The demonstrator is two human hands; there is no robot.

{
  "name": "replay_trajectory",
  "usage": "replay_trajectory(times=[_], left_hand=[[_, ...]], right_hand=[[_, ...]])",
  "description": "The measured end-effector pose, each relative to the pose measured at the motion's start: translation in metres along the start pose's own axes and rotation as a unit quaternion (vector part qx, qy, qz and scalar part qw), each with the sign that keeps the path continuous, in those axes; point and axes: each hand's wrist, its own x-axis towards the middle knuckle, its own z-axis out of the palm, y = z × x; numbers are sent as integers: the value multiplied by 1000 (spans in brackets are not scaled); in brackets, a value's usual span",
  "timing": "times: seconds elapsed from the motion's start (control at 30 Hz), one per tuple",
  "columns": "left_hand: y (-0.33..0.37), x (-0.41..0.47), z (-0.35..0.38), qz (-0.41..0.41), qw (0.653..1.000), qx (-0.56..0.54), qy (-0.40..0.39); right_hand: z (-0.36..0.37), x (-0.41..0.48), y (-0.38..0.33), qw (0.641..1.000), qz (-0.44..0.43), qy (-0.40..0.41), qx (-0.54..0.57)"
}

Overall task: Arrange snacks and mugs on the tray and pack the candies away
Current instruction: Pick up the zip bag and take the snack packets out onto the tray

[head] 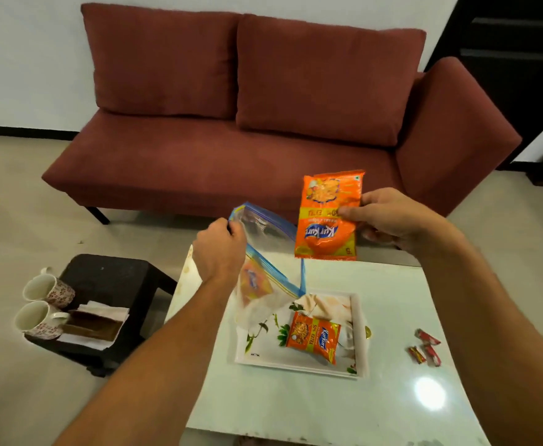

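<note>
My right hand (389, 220) holds an orange snack packet (328, 217) upside down in the air, above the table's far edge. My left hand (222, 249) grips the rim of a clear zip bag with a blue seal (263, 239); another orange packet (255, 281) shows through its side. The bag hangs over the white floral tray (296, 358) on the table. One more orange packet (313, 336) lies flat on the tray. Three red-wrapped candies (424, 347) lie on the table to the right of the tray. Two floral mugs (43, 305) lie on their sides on a dark stool.
The white glossy table (376, 397) carries the tray and the candies. The dark stool (112, 284) at the left also holds a brown flat item on white napkins (93, 326). A dark red sofa (247, 123) stands behind the table. A dark doorway is at the far right.
</note>
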Motion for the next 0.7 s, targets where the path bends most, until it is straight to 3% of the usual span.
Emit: replay_trajectory(times=[0.13,0.3,0.43,0.5,0.6,0.63,0.7], left_hand=[[-11,-1,5,-3,1000,3,20],[-28,-9,20,28,999,15,22],[-37,-17,33,42,998,34,10],[-39,-21,36,45,998,40,-4],[-37,-25,36,41,998,38,-14],[-36,-27,35,42,998,36,-16],[-31,-30,34,47,998,29,-17]], right_hand=[[0,16,86,991,91,13,100],[71,45,200,960,273,-38,56],[125,61,253,941,324,-67,71],[138,62,268,936,339,-45,83],[138,58,266,953,274,122,-38],[133,56,255,953,207,209,-71],[124,48,210,939,26,344,-22]])
